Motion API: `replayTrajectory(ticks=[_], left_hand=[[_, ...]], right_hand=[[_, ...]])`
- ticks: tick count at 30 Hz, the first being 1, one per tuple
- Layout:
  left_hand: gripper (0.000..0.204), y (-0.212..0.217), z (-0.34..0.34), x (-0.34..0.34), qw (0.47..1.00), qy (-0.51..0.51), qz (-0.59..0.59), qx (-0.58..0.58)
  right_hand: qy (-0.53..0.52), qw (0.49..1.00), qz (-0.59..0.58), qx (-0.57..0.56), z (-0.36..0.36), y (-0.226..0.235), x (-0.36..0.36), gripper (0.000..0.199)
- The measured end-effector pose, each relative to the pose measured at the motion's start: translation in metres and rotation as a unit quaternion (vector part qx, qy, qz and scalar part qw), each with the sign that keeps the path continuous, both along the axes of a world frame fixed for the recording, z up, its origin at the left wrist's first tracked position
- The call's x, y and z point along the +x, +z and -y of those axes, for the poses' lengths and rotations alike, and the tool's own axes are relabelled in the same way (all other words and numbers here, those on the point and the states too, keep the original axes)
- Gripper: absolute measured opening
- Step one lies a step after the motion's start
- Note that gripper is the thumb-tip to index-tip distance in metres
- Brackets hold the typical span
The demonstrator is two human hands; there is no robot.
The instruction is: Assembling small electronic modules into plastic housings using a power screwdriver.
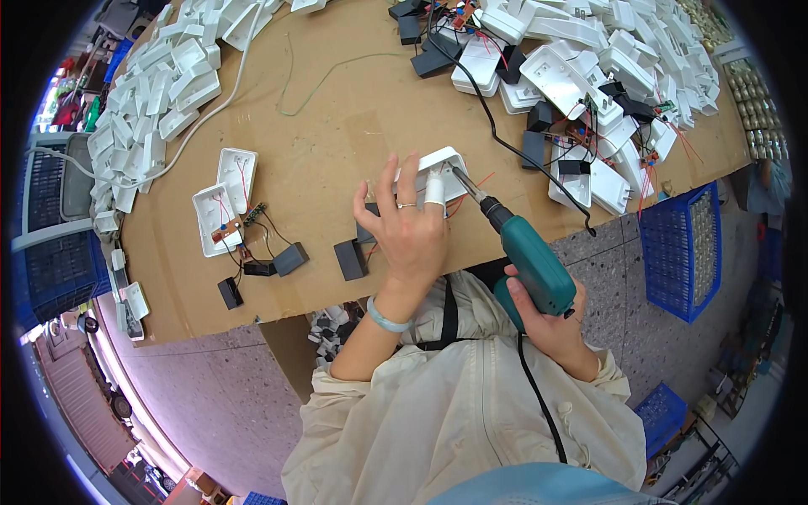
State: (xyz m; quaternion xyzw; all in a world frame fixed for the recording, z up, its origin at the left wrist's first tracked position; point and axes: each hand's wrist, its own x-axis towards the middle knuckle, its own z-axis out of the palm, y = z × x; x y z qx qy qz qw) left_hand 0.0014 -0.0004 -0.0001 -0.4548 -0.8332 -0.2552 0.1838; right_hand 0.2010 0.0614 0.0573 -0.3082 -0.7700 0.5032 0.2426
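Note:
My right hand (555, 324) grips a green electric screwdriver (534, 265) by its handle. The tool's bit points up and left into a white plastic casing (452, 157) on the table. Over the casing's near left side lies my left hand (410, 231), palm down with its fingers spread. One finger, covered in a white wrap, reaches into the casing, while its thumb is hidden. Red wires stick out at the casing's right side. Two black boxes (351, 260) lie by the left hand, the farther one partly covered by it.
An opened casing pair (215, 220) with wired circuit boards lies to the left. White casings are heaped at far left (156, 109) and far right (627, 50), the right heap mixed with black boxes. A black cord (492, 126) crosses the table. A blue crate (683, 252) stands right.

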Motion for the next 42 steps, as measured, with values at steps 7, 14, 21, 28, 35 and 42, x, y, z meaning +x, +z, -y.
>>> replayTrajectory(ticks=[7,14,21,28,35,42], left_hand=[[0.035,-0.003,0.002,-0.001,1.0,0.012,-0.014,-0.022],[0.013,-0.002,0.004,-0.003,1.0,0.0,-0.014,-0.014],[0.012,-0.001,0.004,-0.003,1.0,-0.006,-0.005,-0.016],[0.012,-0.004,0.004,-0.003,1.0,-0.007,-0.01,-0.014],[0.012,-0.003,0.004,-0.003,1.0,-0.006,-0.01,-0.015],[0.013,-0.002,0.005,-0.002,1.0,-0.009,-0.001,-0.018]], right_hand=[[0.002,1.0,0.0,-0.014,-0.001,0.0,-0.001,0.025],[-0.003,0.999,-0.02,-0.031,0.001,-0.003,-0.003,0.023],[-0.007,0.999,-0.016,-0.03,0.002,-0.005,-0.004,0.023],[-0.007,0.999,-0.02,-0.035,0.003,-0.007,-0.006,0.02],[0.016,0.999,0.035,-0.006,0.0,0.007,-0.008,0.02],[0.011,0.999,0.035,0.013,0.001,0.009,-0.011,0.018]])
